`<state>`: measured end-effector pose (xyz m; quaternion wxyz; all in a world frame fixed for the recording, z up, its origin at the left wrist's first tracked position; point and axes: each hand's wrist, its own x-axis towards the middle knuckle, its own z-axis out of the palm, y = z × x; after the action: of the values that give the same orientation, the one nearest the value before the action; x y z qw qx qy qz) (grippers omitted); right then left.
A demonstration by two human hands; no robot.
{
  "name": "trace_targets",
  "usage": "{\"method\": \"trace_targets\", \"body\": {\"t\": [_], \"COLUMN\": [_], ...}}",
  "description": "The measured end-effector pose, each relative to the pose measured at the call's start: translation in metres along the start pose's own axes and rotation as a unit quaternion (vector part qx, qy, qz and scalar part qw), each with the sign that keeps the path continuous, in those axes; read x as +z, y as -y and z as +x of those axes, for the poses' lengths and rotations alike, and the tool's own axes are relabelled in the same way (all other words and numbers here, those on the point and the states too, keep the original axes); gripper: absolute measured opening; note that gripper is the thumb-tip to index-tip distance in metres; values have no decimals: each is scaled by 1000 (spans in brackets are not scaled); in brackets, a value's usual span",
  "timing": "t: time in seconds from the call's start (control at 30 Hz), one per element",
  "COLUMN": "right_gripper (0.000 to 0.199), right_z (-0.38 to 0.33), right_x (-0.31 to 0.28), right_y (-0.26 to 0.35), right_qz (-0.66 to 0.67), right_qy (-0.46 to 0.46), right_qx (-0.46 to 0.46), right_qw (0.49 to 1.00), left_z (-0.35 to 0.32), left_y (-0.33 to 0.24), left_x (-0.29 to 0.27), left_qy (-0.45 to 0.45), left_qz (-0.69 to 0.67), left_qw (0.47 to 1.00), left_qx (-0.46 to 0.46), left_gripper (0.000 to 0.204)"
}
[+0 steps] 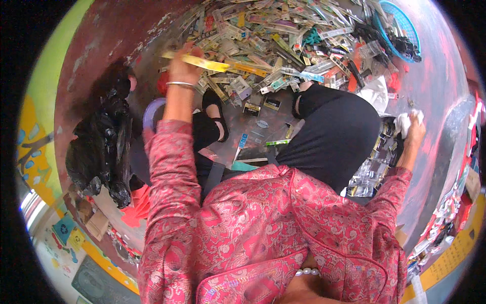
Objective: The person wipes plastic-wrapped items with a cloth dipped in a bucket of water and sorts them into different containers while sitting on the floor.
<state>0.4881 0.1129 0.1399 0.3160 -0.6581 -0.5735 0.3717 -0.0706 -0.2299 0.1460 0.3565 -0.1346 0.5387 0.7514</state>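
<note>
Head view: the person's left hand (185,70) is raised at the near left edge of a heap of packaging strips (263,43) on the floor (238,123), its fingers closed on a long yellow strip (211,64). The strip's right end juts out over the heap; blur hides just how the fingertips sit on it. A grip at one part of so long a piece could let the free end swing or catch on the loose strips below, twisting it out of the fingers.

The right hand (416,133) is well apart, out at the right, its fingers gathered round a white wad (406,123). Silvery and dark packs (371,166) lie beside the right thigh, near that forearm; a careless sweep of the sleeve (389,190) could knock them out of place. The wad looks soft, so a loose grip might shed part of it.

The heap is loose and jumbled, reaching up to the black shoe (212,101) on the left foot. A shift of that foot could scatter or crease pieces. The blue basket (414,31) at the far right seems to lean, with dark scraps (402,46) near its lip; a bump might spill them.
</note>
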Motion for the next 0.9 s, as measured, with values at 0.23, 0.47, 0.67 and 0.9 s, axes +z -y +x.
{"method": "trace_targets", "body": {"t": [0.23,0.47,0.67,0.9], "right_gripper": [30,29,43,26], "right_z": [-41,-67,-97,-127], "right_x": [162,309,373,387], "right_y": [170,165,103,46], "right_qz": [-104,-269,-369,-387], "right_qy": [331,526,537,574], "right_qx": [-61,-356,-441,-585], "right_qw": [936,724,617,423], "left_z": [-9,33,122,135], "left_y": [184,197,124,138], "left_x": [-14,-37,-62,-23], "left_qy": [139,209,165,-60], "left_qz": [301,577,686,718], "left_qw": [906,789,677,603], "left_qx": [-262,-13,208,343], "left_gripper": [17,29,60,63]}}
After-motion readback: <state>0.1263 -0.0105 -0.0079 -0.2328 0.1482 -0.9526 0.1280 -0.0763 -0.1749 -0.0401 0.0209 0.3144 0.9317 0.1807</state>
